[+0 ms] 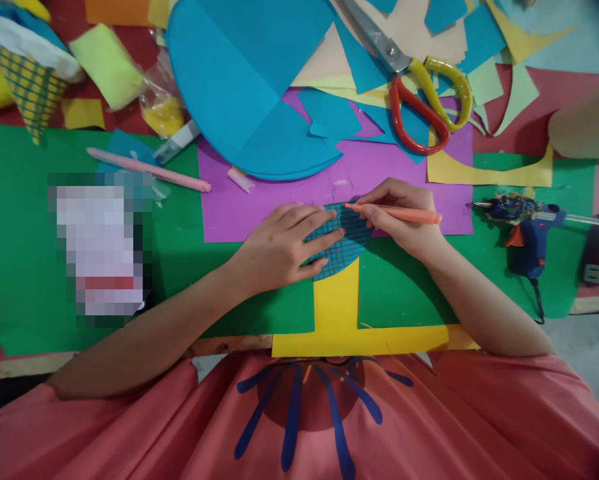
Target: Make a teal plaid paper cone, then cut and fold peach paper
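My left hand [284,245] lies flat, fingers spread, pressing down a small blue paper piece [346,248] covered with a drawn grid. The piece rests where the purple sheet [279,207] meets the green sheet [79,320], just above a yellow T-shaped paper [336,313]. My right hand [404,217] grips an orange pen [404,213], its tip touching the upper edge of the blue piece.
Large folded blue paper [249,80] and scraps lie at the back. Scissors [419,93] with red and yellow handles rest at upper right. A blue glue gun [524,230] stands at right. A pink pen [149,170] and a checkered cone [29,87] lie at left.
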Demonstrator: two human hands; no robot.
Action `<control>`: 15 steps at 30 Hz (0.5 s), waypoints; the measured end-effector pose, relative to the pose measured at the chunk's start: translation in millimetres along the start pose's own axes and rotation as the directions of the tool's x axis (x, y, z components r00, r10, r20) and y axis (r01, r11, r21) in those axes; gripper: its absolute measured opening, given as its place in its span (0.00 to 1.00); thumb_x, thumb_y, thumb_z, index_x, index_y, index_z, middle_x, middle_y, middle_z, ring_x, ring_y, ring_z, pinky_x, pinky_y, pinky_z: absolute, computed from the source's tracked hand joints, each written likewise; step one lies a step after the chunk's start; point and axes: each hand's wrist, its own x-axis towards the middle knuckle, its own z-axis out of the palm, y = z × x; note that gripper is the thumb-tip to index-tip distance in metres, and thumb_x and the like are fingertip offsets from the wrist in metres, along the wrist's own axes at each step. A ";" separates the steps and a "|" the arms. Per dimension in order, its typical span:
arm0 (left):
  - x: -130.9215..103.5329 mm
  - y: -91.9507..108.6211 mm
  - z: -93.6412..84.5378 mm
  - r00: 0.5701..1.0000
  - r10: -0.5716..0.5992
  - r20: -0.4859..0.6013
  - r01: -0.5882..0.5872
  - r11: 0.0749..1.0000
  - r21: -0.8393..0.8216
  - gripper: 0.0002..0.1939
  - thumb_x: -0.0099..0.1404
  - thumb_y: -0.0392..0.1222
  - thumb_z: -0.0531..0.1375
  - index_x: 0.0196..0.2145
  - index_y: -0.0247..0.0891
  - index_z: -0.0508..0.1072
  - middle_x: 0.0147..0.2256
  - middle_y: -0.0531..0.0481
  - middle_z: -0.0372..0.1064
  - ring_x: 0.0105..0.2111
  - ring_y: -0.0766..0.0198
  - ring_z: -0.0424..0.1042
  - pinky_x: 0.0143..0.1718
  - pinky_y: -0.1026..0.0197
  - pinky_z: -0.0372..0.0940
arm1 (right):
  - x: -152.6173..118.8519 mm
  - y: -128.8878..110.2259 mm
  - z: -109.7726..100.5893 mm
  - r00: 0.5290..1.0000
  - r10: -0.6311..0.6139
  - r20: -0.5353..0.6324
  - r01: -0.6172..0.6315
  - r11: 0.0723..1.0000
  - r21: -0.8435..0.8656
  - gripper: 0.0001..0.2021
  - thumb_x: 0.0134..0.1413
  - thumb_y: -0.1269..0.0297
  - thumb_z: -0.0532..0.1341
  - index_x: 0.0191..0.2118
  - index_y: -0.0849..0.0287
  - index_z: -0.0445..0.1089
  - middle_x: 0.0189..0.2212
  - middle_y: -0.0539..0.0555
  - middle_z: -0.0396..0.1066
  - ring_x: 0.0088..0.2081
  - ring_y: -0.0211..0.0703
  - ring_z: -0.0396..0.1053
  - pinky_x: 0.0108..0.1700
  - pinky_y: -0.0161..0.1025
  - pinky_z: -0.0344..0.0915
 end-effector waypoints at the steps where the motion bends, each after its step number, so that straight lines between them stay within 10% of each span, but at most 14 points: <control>1: -0.1 -0.2 0.2 1.000 0.010 -0.015 -0.010 1.000 0.002 0.19 0.70 0.46 0.53 0.57 0.46 0.70 0.59 0.46 0.66 0.57 0.51 0.66 0.58 0.44 0.63 | 0.0 -0.2 0.2 1.000 0.001 0.001 -0.001 1.000 -0.003 0.09 0.53 0.58 0.66 0.33 0.59 0.75 0.30 0.52 0.77 0.31 0.38 0.73 0.32 0.36 0.69; 15: 0.5 0.3 -1.0 1.000 -0.007 0.017 0.006 1.000 0.020 0.20 0.70 0.47 0.51 0.57 0.48 0.70 0.60 0.47 0.65 0.58 0.52 0.66 0.59 0.45 0.61 | 1.9 -1.4 0.4 1.000 -0.004 0.025 0.005 1.000 -0.015 0.09 0.52 0.59 0.66 0.31 0.60 0.74 0.29 0.51 0.77 0.29 0.37 0.71 0.30 0.35 0.66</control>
